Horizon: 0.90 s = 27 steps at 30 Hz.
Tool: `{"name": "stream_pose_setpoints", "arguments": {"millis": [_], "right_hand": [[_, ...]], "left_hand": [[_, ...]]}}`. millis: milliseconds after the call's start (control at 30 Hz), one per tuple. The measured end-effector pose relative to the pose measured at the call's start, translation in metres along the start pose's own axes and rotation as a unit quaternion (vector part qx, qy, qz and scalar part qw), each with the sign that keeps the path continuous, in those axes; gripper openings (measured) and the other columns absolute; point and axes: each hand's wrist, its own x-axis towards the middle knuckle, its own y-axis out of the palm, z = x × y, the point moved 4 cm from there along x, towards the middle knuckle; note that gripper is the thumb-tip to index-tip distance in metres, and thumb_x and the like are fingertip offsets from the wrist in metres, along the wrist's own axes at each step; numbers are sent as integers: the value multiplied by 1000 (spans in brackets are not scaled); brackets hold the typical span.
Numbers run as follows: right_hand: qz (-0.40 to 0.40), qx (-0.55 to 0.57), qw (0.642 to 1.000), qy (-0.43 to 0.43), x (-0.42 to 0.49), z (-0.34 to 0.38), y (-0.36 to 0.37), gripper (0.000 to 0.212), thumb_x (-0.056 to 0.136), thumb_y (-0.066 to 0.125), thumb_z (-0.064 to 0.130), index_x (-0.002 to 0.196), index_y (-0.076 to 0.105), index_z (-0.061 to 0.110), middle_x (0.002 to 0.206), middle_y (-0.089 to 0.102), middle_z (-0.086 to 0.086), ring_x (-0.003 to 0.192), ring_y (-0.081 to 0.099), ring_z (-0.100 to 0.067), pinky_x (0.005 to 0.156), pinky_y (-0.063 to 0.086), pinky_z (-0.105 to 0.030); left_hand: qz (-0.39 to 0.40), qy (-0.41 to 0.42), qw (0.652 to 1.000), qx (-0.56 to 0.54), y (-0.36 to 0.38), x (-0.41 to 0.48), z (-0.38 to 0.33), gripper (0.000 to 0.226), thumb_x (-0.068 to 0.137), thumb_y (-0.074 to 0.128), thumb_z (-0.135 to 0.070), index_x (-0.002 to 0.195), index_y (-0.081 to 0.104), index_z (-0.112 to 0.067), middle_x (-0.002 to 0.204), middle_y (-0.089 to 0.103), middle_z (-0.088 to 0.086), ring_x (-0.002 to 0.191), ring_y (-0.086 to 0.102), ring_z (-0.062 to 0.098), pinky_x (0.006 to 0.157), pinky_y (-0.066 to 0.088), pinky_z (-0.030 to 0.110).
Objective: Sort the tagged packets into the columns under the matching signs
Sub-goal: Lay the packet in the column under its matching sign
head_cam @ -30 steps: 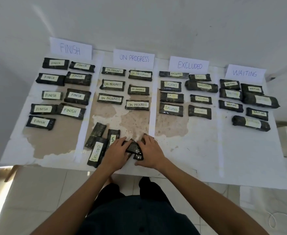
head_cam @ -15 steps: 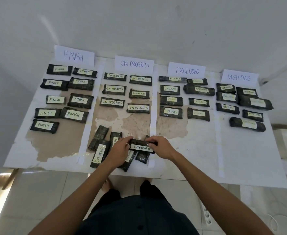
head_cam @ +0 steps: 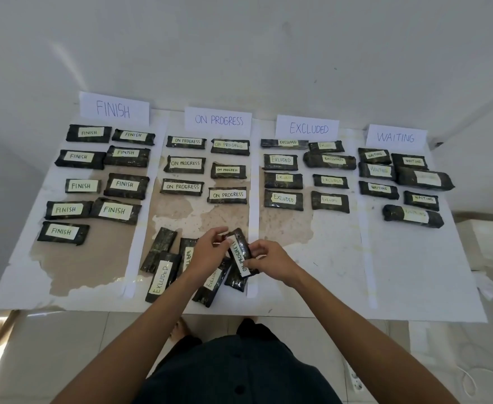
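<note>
Single head cam, wide-angle, pitched forward and down. It sits over the near edge of the table [head_cam: 414, 272], close in. The whole top is in frame out to the far signs [head_cam: 218, 120]. Wall [head_cam: 239, 39] beyond, floor [head_cam: 50, 360] nearest.

Back row: a FINISH sign [head_cam: 114, 109], an ON PROGRESS sign [head_cam: 218, 120], an EXCLUDED sign [head_cam: 308, 128], a WAITING sign [head_cam: 395, 137]. Packet tags [head_cam: 114, 210] under each repeat its word (under EXCLUDED some are spelled EXLUDED, several too faint to read). The tag on the held packet [head_cam: 238, 255] says ON PROGRESS. Near it, two loose packets [head_cam: 162, 277] say EXLUDED, and a third packet [head_cam: 188, 256] shows WAIT, the rest hidden.
</note>
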Motion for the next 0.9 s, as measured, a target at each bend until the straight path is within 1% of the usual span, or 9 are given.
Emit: {"name": "stream_pose_setpoints", "arguments": {"millis": [100, 233, 333, 400, 500, 567, 700, 800, 900], "right_hand": [[-24, 66, 998, 4, 5, 5, 3, 31, 77, 75, 7, 105, 60, 5, 93, 66, -7, 85, 66, -21, 79, 58, -40], [-12, 66, 998, -17, 10, 23, 9, 38, 78, 75, 8, 111, 56, 8, 102, 64, -11, 84, 67, -18, 70, 59, -28], [-24, 74, 997, -18, 18, 37, 8, 34, 85, 68, 12, 116, 55, 15, 107, 62, -11, 80, 69, -19, 66, 58, -24], [-28, 60, 998, -20, 26, 44, 10, 27, 87, 65, 11, 113, 58, 12, 105, 64, -12, 80, 69, -21, 67, 59, -26], [-33, 84, 996, -6, 37, 51, 20, 20, 88, 64, 8, 107, 60, 5, 99, 66, -12, 77, 69, -20, 64, 58, -25], [-39, 129, 991, 12, 45, 57, 28, 18, 88, 63, 7, 105, 59, 2, 95, 67, -10, 76, 70, -21, 64, 58, -25], [-51, 174, 983, 28, 62, 73, 47, 18, 88, 64, 8, 106, 57, 6, 100, 65, -9, 83, 69, -22, 69, 59, -26], [-68, 119, 990, 37, 75, 84, 57, 32, 87, 66, 16, 117, 52, 14, 109, 63, -8, 93, 66, -21, 76, 56, -28], [-80, 81, 992, 45, 88, 89, 60, 37, 87, 66, 21, 120, 49, 18, 104, 62, -2, 96, 64, -20, 86, 53, -34]], "left_hand": [[36, -17, 999, 11, 7, 0, -2, 28, 93, 53, -12, 120, 55, -18, 100, 65, 3, 91, 63, 17, 76, 55, 33], [58, 6, 996, 65, 3, 0, -2, 27, 97, 42, -8, 118, 58, -14, 104, 64, 3, 91, 59, 13, 67, 46, 18], [65, 45, 986, 145, -10, 7, -2, 31, 97, 40, -6, 118, 60, -17, 105, 62, 3, 97, 58, 20, 75, 47, 24], [64, 67, 974, 206, -21, 11, -5, 32, 96, 43, -8, 122, 59, -17, 106, 60, 1, 98, 55, 18, 82, 44, 27], [33, 167, 935, 311, -39, 18, -16, 42, 87, 60, -22, 128, 54, -17, 108, 59, 3, 99, 53, 19, 88, 45, 32], [34, 234, 886, 400, -49, 23, -21, 59, 78, 69, -33, 132, 50, -18, 112, 58, 2, 100, 52, 22, 87, 44, 35], [21, 281, 816, 504, -71, 42, -30, 62, 78, 69, -33, 134, 46, -19, 121, 58, 1, 108, 52, 24, 95, 39, 39], [6, 284, 800, 528, -90, 61, -30, 57, 78, 67, -30, 131, 48, -20, 125, 58, 0, 114, 51, 23, 100, 34, 39], [3, 265, 802, 535, -106, 85, -27, 53, 78, 68, -25, 127, 50, -19, 127, 57, 2, 118, 49, 24, 103, 32, 39]]}}
